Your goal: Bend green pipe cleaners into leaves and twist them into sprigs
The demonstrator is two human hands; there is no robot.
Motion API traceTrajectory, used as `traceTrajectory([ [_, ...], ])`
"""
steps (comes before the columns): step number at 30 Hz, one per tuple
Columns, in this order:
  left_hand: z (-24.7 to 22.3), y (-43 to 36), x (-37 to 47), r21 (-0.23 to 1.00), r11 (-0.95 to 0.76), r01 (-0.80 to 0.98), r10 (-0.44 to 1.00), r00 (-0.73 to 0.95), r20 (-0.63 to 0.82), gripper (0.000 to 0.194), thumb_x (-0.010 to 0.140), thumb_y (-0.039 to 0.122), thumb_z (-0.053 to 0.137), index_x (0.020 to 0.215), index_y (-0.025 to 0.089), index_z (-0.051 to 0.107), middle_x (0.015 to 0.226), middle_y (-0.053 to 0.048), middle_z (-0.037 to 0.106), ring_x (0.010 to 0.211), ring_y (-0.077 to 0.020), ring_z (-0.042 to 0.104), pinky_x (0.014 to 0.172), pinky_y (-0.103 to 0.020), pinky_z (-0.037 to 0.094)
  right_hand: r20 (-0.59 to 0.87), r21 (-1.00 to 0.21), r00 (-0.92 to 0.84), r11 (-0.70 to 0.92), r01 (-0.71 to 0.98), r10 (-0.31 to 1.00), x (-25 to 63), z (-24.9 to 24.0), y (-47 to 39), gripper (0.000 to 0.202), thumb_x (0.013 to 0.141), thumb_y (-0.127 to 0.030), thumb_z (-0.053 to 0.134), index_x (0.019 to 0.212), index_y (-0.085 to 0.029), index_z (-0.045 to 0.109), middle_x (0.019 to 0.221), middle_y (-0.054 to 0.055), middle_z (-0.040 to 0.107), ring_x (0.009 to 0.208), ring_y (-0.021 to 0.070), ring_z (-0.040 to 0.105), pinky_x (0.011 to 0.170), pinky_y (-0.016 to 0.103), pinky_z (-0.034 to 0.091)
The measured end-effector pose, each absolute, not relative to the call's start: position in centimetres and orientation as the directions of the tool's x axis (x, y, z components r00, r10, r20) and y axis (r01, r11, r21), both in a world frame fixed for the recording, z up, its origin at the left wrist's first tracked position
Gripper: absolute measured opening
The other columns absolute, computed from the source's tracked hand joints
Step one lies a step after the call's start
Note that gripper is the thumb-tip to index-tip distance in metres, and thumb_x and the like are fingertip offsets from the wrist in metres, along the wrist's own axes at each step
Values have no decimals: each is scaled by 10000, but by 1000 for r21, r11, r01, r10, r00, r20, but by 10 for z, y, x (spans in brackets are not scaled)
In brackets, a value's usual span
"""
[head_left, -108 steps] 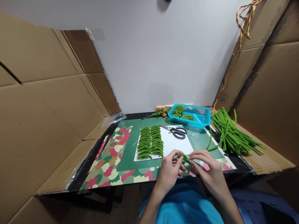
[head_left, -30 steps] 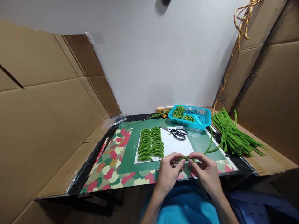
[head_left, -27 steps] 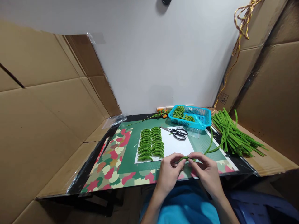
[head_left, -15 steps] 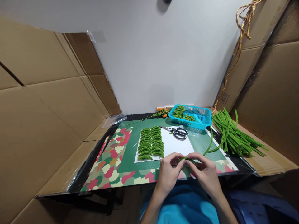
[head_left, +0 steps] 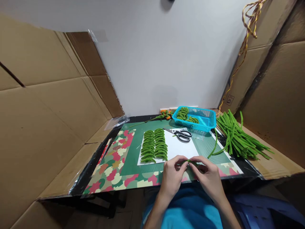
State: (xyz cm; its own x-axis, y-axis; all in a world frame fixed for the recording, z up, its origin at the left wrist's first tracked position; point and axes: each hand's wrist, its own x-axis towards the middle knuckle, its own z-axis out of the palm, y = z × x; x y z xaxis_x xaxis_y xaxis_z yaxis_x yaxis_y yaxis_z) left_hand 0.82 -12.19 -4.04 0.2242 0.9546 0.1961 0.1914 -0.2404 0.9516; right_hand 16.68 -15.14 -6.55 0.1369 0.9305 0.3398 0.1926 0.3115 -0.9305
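Note:
My left hand [head_left: 173,173] and my right hand [head_left: 206,173] meet at the mat's front edge, fingertips pinched on a short green pipe cleaner [head_left: 189,161]. Most of that piece is hidden by the fingers. Left of my hands, two columns of curved green pipe-cleaner pieces [head_left: 154,147] lie on a white sheet [head_left: 177,150]. Black-handled scissors [head_left: 182,135], blades pointing left, rest on the sheet's far part. To the right lies a thick bundle of long green pipe cleaners [head_left: 238,136], with a couple of strands straying towards my right hand.
A blue plastic basket [head_left: 202,122] at the back holds more curved green pieces. Beside it lies an orange-flowered stem [head_left: 164,116]. A green mat [head_left: 131,156] with a patterned border covers the table. Cardboard walls [head_left: 59,105] stand on both sides, and clear plastic [head_left: 119,121] lies back left.
My fingertips have drawn slightly closer together, and less of the green pipe cleaner shows between them. Everything on the table stays where it was.

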Motion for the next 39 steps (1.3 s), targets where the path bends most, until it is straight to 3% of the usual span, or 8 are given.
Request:
traceTrajectory([
  [12, -35, -123, 9, 920, -273, 280, 950, 230, 212, 141, 937, 271, 703, 1038, 206, 777, 999, -44, 803, 908, -203, 750, 825, -289, 581, 239, -971, 261, 225, 82, 935, 166, -73, -150, 271, 945, -448, 732, 1037, -194, 748, 976, 99, 777, 733, 218, 741, 575, 279, 596],
  [19, -38, -123, 8, 901, -299, 313, 947, 216, 239, 116, 957, 267, 680, 1000, 202, 767, 964, -42, 789, 880, -199, 731, 812, -294, 558, 311, -946, 248, 274, 174, 918, 164, -72, -150, 234, 958, -423, 717, 1022, -202, 754, 989, 87, 767, 847, 223, 751, 702, 291, 629],
  [29, -39, -123, 9, 892, -306, 333, 947, 207, 247, 108, 957, 231, 663, 996, 212, 762, 976, -35, 787, 898, -200, 725, 833, -300, 547, 298, -946, 202, 260, 195, 933, 164, -71, -152, 239, 961, -433, 707, 1037, -212, 753, 965, 82, 774, 739, 211, 743, 567, 265, 586],
  [39, -39, -122, 9, 892, -307, 332, 946, 212, 247, 120, 950, 220, 656, 1001, 212, 765, 980, -39, 788, 897, -203, 725, 837, -305, 551, 331, -927, 178, 284, 245, 927, 165, -68, -151, 196, 976, -400, 689, 1009, -220, 759, 965, 65, 778, 805, 209, 755, 688, 272, 611],
])
